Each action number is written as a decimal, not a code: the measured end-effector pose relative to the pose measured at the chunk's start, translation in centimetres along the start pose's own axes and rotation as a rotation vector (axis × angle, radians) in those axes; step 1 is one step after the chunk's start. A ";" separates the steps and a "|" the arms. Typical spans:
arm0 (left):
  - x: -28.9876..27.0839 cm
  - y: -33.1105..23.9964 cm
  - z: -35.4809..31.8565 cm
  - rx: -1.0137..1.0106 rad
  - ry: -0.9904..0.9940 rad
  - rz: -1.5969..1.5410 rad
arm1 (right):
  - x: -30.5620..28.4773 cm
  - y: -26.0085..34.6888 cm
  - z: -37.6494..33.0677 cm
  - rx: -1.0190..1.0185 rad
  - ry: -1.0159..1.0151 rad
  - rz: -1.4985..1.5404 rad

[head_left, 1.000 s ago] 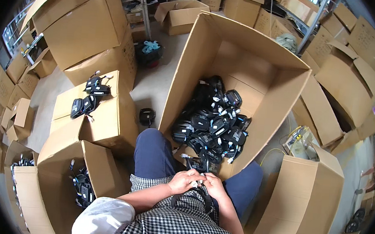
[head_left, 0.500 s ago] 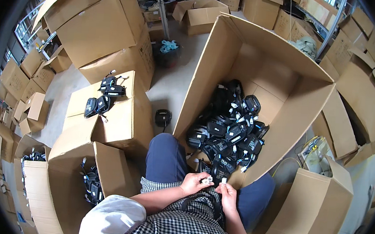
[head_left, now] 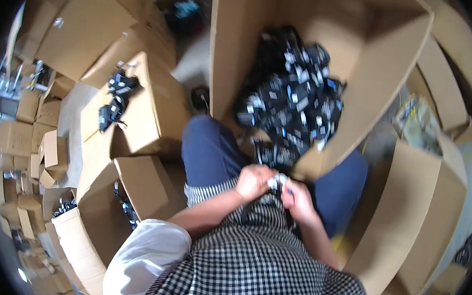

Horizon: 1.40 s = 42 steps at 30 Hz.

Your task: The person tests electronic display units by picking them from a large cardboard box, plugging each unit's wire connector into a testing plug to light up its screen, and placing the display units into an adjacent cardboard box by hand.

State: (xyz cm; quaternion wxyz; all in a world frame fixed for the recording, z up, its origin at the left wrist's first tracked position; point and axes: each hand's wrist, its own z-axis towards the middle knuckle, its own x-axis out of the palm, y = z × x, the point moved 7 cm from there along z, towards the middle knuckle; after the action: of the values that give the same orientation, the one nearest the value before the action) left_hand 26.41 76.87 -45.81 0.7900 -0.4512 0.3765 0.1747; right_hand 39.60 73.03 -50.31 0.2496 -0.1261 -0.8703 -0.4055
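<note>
Straight ahead of me, the big open cardboard box (head_left: 365, 58) fills the upper middle of what I see, its stiff brown walls flaring outward and its near rim tipped toward my lap. Heaped against that near wall lies a pile of small black devices (head_left: 292, 105), glossy and hard-looking, with pale labels showing; the heap sits just beyond my hands, up and slightly to the right. To my left a closed brown carton (head_left: 156, 108) carries a few more black pieces (head_left: 115, 96) near its far corner, and a smaller open box (head_left: 144, 187) stands just beside my left knee. My navy trousers (head_left: 213, 151) and a checked apron (head_left: 255, 260) of soft cloth lie under my arms. My left hand (head_left: 252, 182) and right hand (head_left: 298, 199) meet over my lap, fingers curled tight around one small pale-and-black piece (head_left: 278, 180) pinched between them, touching both. Its long axis is too blurred to tell. Both hands are equally near it.
</note>
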 end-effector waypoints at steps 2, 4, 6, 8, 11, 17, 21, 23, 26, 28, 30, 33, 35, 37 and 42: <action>1.2 1.4 0.9 -0.026 -0.029 -0.043 | -1.0 -0.4 1.6 0.039 0.017 0.097; 2.8 2.7 1.7 -0.110 0.031 -0.093 | -2.1 -0.4 2.9 0.033 -0.002 0.128; 3.7 3.2 1.6 -0.153 0.024 -0.197 | -2.8 -1.4 3.2 -0.005 -0.039 0.180; 4.5 3.7 0.9 -0.239 0.033 -0.277 | -3.4 -1.9 3.1 -0.018 -0.050 0.226; 5.1 3.5 0.6 -0.211 0.050 -0.225 | -3.8 -2.4 2.9 0.043 -0.083 0.121; 4.5 2.2 0.0 0.042 0.053 -0.005 | -4.1 -3.0 2.9 0.278 0.018 0.147; 4.7 2.0 0.3 0.076 0.083 -0.037 | -3.9 -3.3 3.0 0.297 0.027 0.109; 4.8 2.5 0.1 0.031 0.103 -0.045 | -3.6 -3.1 3.1 0.279 0.031 0.085; 4.7 3.1 0.3 -0.050 0.128 -0.069 | -3.1 -2.5 3.5 0.238 0.045 0.022; 4.5 3.5 0.7 -0.122 0.156 -0.103 | -2.6 -2.4 3.9 0.226 0.041 -0.028; 4.4 3.6 1.0 -0.131 0.196 -0.081 | -2.0 -2.0 4.0 0.186 0.069 -0.088; 3.9 3.9 1.0 -0.208 0.185 -0.144 | -1.5 -0.1 2.7 -0.034 -0.020 -0.031; 2.4 3.8 1.4 -0.247 0.045 -0.320 | -2.5 1.6 1.6 -0.274 0.055 0.178; 0.3 2.1 2.7 -0.147 -0.019 -0.370 | -4.1 3.9 1.7 -0.582 0.111 0.365; -7.0 -1.6 4.1 0.088 -0.276 -0.416 | -7.7 5.2 5.2 -0.327 -0.515 0.253</action>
State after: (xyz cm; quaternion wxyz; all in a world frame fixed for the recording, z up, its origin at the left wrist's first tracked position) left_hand 24.55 79.96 -38.33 0.8717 -0.4560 0.1715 0.0518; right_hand 46.59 80.23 -53.92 0.0459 -0.3700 -0.8056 -0.4604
